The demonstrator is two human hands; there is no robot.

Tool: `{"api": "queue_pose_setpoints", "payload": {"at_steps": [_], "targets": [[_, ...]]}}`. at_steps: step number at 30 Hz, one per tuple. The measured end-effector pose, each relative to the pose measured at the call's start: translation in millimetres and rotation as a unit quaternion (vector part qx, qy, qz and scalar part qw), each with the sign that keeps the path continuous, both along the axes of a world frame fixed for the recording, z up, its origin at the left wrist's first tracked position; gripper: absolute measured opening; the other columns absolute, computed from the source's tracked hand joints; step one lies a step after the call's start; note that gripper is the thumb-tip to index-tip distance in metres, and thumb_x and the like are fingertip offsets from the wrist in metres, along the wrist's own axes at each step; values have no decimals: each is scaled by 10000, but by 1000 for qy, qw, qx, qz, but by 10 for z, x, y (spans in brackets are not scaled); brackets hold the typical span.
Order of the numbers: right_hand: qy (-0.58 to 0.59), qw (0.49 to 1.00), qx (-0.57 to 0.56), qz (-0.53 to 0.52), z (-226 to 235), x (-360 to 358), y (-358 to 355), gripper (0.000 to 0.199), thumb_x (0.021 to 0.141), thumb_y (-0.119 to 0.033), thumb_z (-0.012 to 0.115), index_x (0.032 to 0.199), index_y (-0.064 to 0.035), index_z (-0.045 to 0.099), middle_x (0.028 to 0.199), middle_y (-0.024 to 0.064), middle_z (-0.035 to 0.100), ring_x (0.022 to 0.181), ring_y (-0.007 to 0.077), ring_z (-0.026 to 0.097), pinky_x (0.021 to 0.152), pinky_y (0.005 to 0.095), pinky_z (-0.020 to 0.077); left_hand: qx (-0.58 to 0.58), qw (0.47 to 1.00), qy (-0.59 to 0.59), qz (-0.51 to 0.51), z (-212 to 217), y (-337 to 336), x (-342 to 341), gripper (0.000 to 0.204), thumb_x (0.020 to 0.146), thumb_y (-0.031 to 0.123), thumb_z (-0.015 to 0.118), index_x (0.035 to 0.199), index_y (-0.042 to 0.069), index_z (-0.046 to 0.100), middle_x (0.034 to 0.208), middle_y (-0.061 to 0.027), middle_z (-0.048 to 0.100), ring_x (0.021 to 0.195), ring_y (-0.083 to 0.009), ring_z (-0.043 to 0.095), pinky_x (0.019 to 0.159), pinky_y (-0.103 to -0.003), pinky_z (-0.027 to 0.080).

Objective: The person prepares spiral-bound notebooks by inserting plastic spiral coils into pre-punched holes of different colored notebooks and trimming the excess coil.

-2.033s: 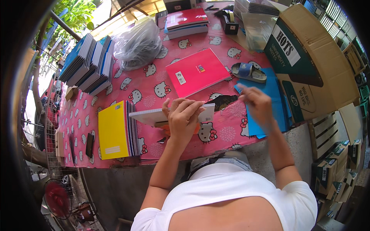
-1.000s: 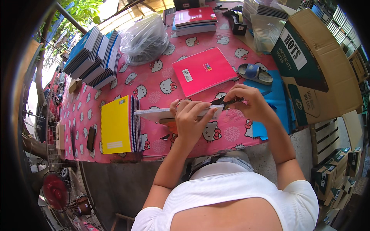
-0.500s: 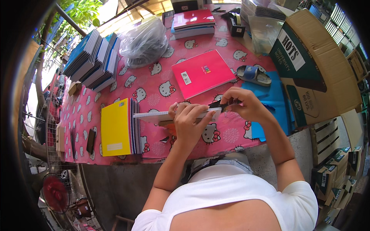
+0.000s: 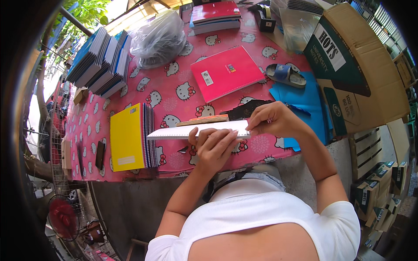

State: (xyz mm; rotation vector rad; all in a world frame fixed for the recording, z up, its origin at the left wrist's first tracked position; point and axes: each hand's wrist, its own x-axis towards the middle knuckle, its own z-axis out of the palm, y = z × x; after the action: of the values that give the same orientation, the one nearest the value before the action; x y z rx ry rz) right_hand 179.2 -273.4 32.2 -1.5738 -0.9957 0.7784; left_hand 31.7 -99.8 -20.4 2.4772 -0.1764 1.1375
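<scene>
A white pad of paper [image 4: 191, 131], seen nearly edge-on with a row of small punched holes along its near edge, is in my left hand [image 4: 214, 147]. The fingers wrap over that edge, toward the pad's right end. My right hand [image 4: 273, 119] pinches at the right corner, on something too small to make out. Just behind the pad lie a wooden block with an orange top [image 4: 203, 120] and a dark, ragged-edged piece [image 4: 249, 108]. Left of the pad stands a row of spiral notebooks with a yellow cover [image 4: 126, 140] in front.
A pink-red notebook [image 4: 226, 75] lies beyond my hands. To the right are a blue slipper [image 4: 285, 75], blue sheets [image 4: 305, 98] and a large cardboard box [image 4: 370, 69]. Notebook stacks [image 4: 98, 65], a clear plastic bag [image 4: 159, 41] and a tape dispenser [image 4: 264, 19] stand farther back.
The pad has tilted, bringing its row of holes into view. My right hand has moved away from the dark piece to the pad's right corner. My left hand keeps its grip.
</scene>
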Motion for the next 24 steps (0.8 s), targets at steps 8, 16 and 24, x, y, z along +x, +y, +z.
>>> {"api": "queue_pose_setpoints", "payload": {"at_steps": [8,16,24], "targets": [[-48,998,-32,21,-15,-82,-10,158,679,-2,753,832,-31,733,780,76,667,695,144,624,628,259,477,48,998,-28,-10,-53,6,-72,247,664,214,795,894,165,719,874,51,655,818,-125,566,1055,-394,188],[-280,954,21,-109,16,-252,-61,131,748,-69,707,870,-29,686,737,89,622,677,242,622,598,333,488,-78,997,24,-1,252,-17,207,198,654,165,800,831,128,720,798,29,663,764,-146,565,892,-351,296],[-369,909,49,-188,37,-211,12,323,785,-104,673,1086,-89,559,881,98,604,762,282,597,602,348,489,-58,994,47,78,236,66,354,208,682,264,776,854,163,714,803,41,647,817,-144,560,980,-413,228]]}}
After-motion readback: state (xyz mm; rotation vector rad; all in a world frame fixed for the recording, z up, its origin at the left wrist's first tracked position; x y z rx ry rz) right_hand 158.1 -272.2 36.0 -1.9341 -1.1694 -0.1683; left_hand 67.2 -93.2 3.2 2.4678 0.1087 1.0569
